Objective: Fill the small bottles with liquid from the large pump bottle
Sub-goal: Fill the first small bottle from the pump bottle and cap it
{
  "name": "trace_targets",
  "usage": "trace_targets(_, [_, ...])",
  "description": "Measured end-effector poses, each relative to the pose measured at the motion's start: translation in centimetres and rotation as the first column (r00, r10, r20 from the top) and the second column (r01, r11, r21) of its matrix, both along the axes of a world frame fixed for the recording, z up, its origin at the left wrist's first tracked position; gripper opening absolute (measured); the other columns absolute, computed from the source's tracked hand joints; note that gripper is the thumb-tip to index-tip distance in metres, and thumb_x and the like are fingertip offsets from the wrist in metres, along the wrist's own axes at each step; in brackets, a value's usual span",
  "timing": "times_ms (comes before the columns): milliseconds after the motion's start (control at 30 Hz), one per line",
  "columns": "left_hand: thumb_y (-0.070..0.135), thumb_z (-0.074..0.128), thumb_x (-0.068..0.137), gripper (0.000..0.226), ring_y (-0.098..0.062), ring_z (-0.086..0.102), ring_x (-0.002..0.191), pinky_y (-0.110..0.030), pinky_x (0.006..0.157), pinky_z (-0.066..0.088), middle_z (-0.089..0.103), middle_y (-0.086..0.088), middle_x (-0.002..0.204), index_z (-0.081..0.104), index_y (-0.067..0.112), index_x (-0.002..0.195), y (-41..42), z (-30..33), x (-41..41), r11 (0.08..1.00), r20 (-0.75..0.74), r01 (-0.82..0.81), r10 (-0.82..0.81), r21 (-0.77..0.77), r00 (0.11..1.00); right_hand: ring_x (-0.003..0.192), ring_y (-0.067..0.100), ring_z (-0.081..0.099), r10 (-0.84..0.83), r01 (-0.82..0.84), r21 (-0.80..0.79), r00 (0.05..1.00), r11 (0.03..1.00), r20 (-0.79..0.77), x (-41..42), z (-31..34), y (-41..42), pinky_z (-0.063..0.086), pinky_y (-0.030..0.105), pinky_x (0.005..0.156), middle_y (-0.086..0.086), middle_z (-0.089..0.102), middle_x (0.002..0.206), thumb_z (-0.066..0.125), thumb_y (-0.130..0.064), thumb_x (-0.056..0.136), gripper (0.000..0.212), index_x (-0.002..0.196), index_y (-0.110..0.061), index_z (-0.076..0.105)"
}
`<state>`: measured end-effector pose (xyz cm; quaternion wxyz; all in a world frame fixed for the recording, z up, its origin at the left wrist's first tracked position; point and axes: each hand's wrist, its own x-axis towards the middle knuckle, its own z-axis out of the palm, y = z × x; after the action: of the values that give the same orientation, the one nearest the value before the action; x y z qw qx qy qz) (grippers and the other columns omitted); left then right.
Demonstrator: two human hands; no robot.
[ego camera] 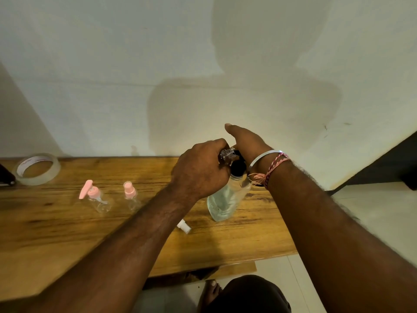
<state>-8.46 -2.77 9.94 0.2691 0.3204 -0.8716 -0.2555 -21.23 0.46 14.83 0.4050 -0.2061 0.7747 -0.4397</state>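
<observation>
A large clear pump bottle (pixel 222 199) with a black pump top (pixel 238 166) stands on the wooden table (pixel 67 222), holding clear liquid. My right hand (pixel 244 141) lies over the pump head with its thumb stretched forward. My left hand (pixel 200 168) grips a small clear bottle (pixel 226 155) with its open mouth right at the pump. Two small clear bottles stand to the left, one with a pink pump cap (pixel 96 197) and one with a pink spray cap (pixel 130 195). A white cap (pixel 184 226) lies on the table by my left forearm.
A roll of clear tape (pixel 37 169) lies at the table's far left, beside a dark object (pixel 5 176) at the frame edge. A plain wall rises behind the table. Pale floor tiles and my foot (pixel 211 290) show below the table's front edge.
</observation>
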Motion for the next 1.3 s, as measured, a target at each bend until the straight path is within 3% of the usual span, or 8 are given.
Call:
trace_targets(133, [0.032, 0.071, 0.091, 0.012, -0.012, 0.058, 0.072, -0.026, 0.057, 0.039, 0.059, 0.015, 0.079, 0.062, 0.030, 0.099, -0.1, -0.3, -0.2, 1.000, 0.034, 0.001, -0.001, -0.002, 0.999, 0.111, 0.030, 0.065, 0.051, -0.048, 0.024, 0.992, 0.999, -0.113, 0.2, -0.2, 0.3, 0.046, 0.048, 0.108, 0.011, 0.066, 0.123, 0.057, -0.054, 0.094, 0.030, 0.093, -0.024, 0.062])
trace_targets(367, [0.033, 0.069, 0.093, 0.014, -0.012, 0.059, 0.072, -0.027, 0.059, 0.044, 0.058, 0.015, 0.081, 0.064, 0.027, 0.104, -0.2, -0.5, -0.2, 1.000, 0.041, 0.004, -0.004, -0.017, 0.999, 0.122, 0.034, 0.058, 0.120, -0.117, 0.028, 0.957, 0.993, -0.263, 0.4, -0.2, 0.3, 0.040, 0.049, 0.112, 0.016, 0.062, 0.134, 0.044, -0.050, 0.102, 0.045, 0.126, -0.018, 0.065])
trace_targets(500, [0.032, 0.070, 0.092, 0.013, -0.012, 0.058, 0.072, -0.027, 0.057, 0.039, 0.060, 0.014, 0.081, 0.063, 0.027, 0.102, -0.1, -0.5, -0.1, 1.000, 0.031, 0.011, -0.011, -0.004, 0.999, 0.112, 0.032, 0.064, 0.067, -0.062, 0.032, 0.983, 0.998, -0.174, 0.7, 0.0, 0.6, 0.045, 0.049, 0.108, 0.010, 0.066, 0.121, 0.052, -0.056, 0.096, 0.033, 0.099, -0.025, 0.065])
trace_targets(733, [0.031, 0.072, 0.092, 0.015, -0.013, 0.060, 0.075, -0.024, 0.058, 0.038, 0.063, 0.013, 0.085, 0.063, 0.028, 0.104, -0.2, 0.0, -0.1, 1.000, -0.005, -0.003, 0.003, 0.010, 1.000, 0.065, 0.024, 0.055, 0.039, -0.050, 0.096, 0.993, 0.994, 0.113, 0.5, 2.3, 0.8, 0.042, 0.027, 0.055, 0.015, 0.057, 0.099, 0.054, -0.057, 0.097, 0.062, 0.132, -0.006, 0.053])
trace_targets(900, [0.032, 0.072, 0.092, 0.015, -0.014, 0.061, 0.074, -0.025, 0.057, 0.041, 0.065, 0.011, 0.085, 0.064, 0.028, 0.104, -0.1, -0.2, -0.3, 1.000, -0.007, -0.005, 0.005, 0.018, 1.000, 0.084, 0.034, 0.058, 0.002, -0.012, 0.088, 0.994, 0.996, 0.105, 0.3, 2.0, 0.8, 0.048, 0.036, 0.075, 0.019, 0.059, 0.104, 0.059, -0.057, 0.091, 0.065, 0.126, -0.003, 0.058])
trace_targets(1133, [0.033, 0.073, 0.091, 0.016, -0.012, 0.061, 0.073, -0.026, 0.057, 0.041, 0.064, 0.014, 0.084, 0.065, 0.029, 0.105, -0.1, -0.3, -0.2, 1.000, -0.007, -0.008, 0.008, 0.016, 1.000, 0.073, 0.027, 0.059, -0.033, 0.029, 0.075, 0.998, 0.997, 0.055, 0.8, 1.3, 0.9, 0.046, 0.032, 0.065, 0.013, 0.061, 0.098, 0.057, -0.045, 0.096, 0.040, 0.113, -0.009, 0.060])
trace_targets(1200, [0.033, 0.073, 0.090, 0.017, -0.012, 0.062, 0.075, -0.028, 0.059, 0.046, 0.065, 0.013, 0.085, 0.065, 0.030, 0.105, -0.2, -0.5, -0.2, 1.000, 0.000, -0.003, 0.003, 0.008, 1.000, 0.092, 0.033, 0.064, -0.003, 0.007, 0.051, 0.997, 0.999, -0.076, 0.9, 0.9, 0.9, 0.052, 0.040, 0.081, 0.017, 0.065, 0.111, 0.053, -0.035, 0.100, 0.028, 0.105, -0.010, 0.063])
trace_targets(1300, [0.033, 0.072, 0.091, 0.017, -0.012, 0.061, 0.076, -0.028, 0.061, 0.047, 0.064, 0.013, 0.085, 0.065, 0.029, 0.106, -0.3, -0.7, -0.2, 1.000, 0.029, -0.001, 0.000, 0.005, 1.000, 0.130, 0.038, 0.052, 0.124, -0.080, 0.140, 0.929, 0.987, -0.348, 0.7, 0.7, 0.7, 0.041, 0.039, 0.109, 0.022, 0.055, 0.142, 0.039, -0.010, 0.107, 0.034, 0.136, 0.000, 0.056])
